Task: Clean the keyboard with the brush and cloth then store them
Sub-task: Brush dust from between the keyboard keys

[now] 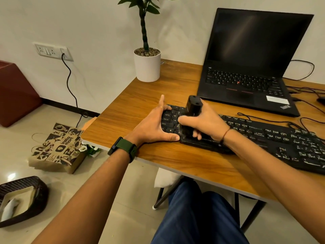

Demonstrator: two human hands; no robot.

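keyboard (263, 136) on tabletop (123, 117), in front of laptop (246, 76) | right hand (204, 120) over keyboard's left end, fingers clamped on upright black brush (192, 107), its lower end on the keys | left hand (154, 125) braces keyboard's left edge, fingers spread, thumb along front edge | plant pot (147, 66) behind keyboard, left of laptop

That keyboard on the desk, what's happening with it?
A person is brushing it clean. The right hand grips a black brush upright over the left end of the black keyboard, while the left hand rests on that end and steadies it. An open laptop and a potted plant sit behind.
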